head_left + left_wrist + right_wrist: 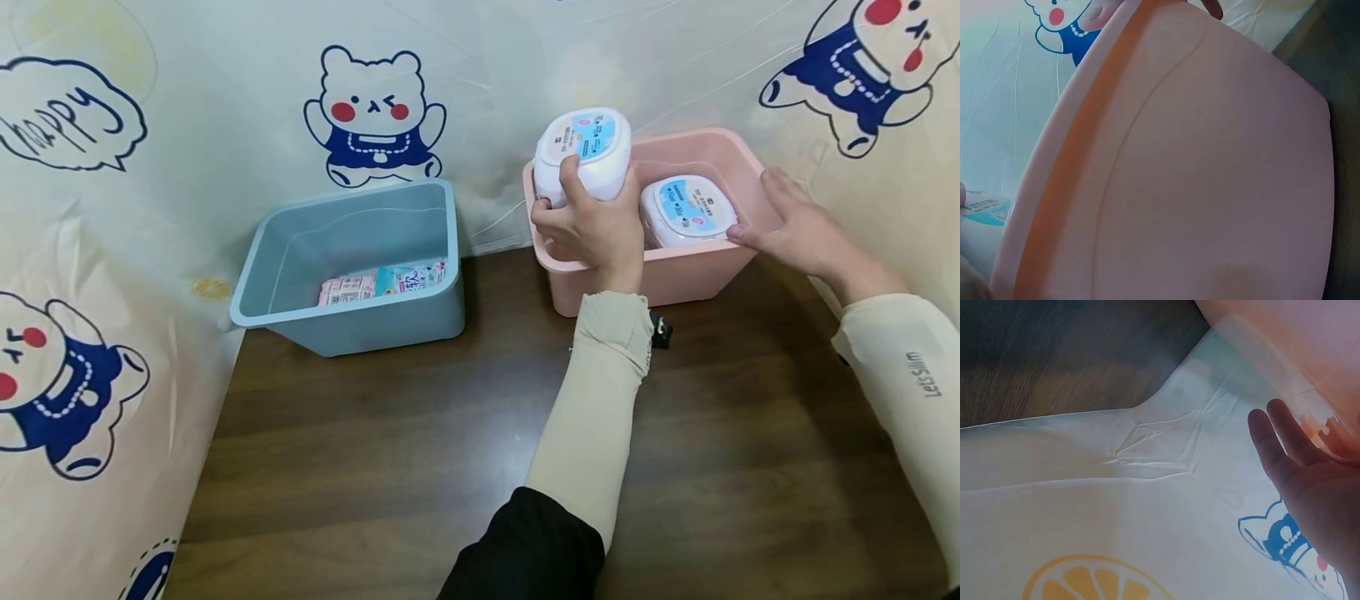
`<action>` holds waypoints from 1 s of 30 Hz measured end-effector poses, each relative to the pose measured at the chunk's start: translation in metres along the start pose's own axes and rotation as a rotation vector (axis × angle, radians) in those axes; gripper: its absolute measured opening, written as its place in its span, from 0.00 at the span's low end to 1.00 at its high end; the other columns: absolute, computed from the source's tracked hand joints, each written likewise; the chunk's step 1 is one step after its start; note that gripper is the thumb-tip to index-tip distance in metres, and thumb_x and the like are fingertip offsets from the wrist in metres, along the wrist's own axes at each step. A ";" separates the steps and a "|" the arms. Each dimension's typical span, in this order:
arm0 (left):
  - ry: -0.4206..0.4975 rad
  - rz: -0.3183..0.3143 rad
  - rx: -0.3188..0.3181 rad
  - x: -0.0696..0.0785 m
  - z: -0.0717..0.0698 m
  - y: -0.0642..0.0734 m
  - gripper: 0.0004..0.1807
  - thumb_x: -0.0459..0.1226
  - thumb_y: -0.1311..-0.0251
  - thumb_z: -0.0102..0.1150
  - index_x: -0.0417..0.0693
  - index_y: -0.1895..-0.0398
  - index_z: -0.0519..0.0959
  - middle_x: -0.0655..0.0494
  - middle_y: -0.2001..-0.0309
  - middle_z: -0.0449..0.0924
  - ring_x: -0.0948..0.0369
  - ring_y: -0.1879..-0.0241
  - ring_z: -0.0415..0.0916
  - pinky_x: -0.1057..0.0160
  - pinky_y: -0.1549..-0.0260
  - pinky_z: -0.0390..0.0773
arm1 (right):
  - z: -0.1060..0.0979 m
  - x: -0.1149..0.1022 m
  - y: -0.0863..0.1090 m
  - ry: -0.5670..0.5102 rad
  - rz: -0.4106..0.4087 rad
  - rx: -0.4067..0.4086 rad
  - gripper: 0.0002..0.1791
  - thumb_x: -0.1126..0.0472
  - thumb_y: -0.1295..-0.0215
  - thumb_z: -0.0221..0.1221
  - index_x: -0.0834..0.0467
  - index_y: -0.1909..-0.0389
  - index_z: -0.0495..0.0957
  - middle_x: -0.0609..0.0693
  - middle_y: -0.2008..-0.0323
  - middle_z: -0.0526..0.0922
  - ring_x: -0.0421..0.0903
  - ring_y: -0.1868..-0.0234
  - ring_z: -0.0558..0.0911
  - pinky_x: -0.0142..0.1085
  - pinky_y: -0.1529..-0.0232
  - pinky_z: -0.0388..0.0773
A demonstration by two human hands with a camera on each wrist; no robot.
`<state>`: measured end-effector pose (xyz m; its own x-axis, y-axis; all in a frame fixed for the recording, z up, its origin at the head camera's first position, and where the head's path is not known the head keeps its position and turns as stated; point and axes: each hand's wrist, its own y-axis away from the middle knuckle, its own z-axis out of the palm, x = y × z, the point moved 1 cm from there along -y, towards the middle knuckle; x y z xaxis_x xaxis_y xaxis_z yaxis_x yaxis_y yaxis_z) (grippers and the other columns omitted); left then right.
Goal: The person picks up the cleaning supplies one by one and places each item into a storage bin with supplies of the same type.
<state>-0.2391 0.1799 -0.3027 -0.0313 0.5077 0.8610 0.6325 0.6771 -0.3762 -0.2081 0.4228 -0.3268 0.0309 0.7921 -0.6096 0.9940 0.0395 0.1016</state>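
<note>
My left hand grips a white lidded tub with a blue-and-white label, holding it tilted above the left end of a pink plastic bin. A second white tub of the same look lies inside that bin, toward its right half. My right hand holds the bin's right front corner, thumb over the rim by the second tub. Its fingers lie along the outside of the wall in the right wrist view. The bin's pink wall fills most of the left wrist view, and the raised tub is mostly hidden there.
To the left stands a blue plastic bin with pink-and-blue soft packets inside. Both bins rest on a dark wooden table. A bear-printed sheet rises behind and beside them.
</note>
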 end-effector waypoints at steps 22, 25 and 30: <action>0.056 0.290 -0.076 -0.003 0.007 0.003 0.59 0.69 0.56 0.59 0.63 0.26 0.37 0.45 0.27 0.26 0.52 0.28 0.29 0.55 0.34 0.41 | -0.003 0.001 0.004 -0.020 0.014 0.002 0.54 0.40 0.39 0.57 0.41 0.28 0.25 0.43 0.28 0.22 0.53 0.29 0.26 0.67 0.41 0.31; 0.063 0.273 -0.074 -0.003 0.007 0.002 0.58 0.67 0.55 0.59 0.63 0.26 0.39 0.46 0.27 0.29 0.53 0.28 0.31 0.55 0.34 0.43 | -0.003 0.002 0.005 -0.043 0.030 -0.001 0.54 0.39 0.40 0.57 0.38 0.29 0.24 0.40 0.28 0.22 0.51 0.29 0.25 0.67 0.42 0.30; 0.150 0.217 -0.104 -0.009 0.005 -0.003 0.50 0.61 0.47 0.58 0.64 0.26 0.43 0.50 0.27 0.35 0.56 0.29 0.38 0.53 0.37 0.50 | -0.001 -0.001 0.003 -0.058 0.021 -0.011 0.54 0.39 0.40 0.58 0.37 0.29 0.24 0.40 0.28 0.22 0.50 0.29 0.25 0.66 0.41 0.28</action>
<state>-0.2443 0.1758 -0.3107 0.2234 0.5456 0.8077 0.6882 0.4986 -0.5271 -0.2047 0.4228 -0.3250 0.0584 0.7561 -0.6519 0.9919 0.0298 0.1234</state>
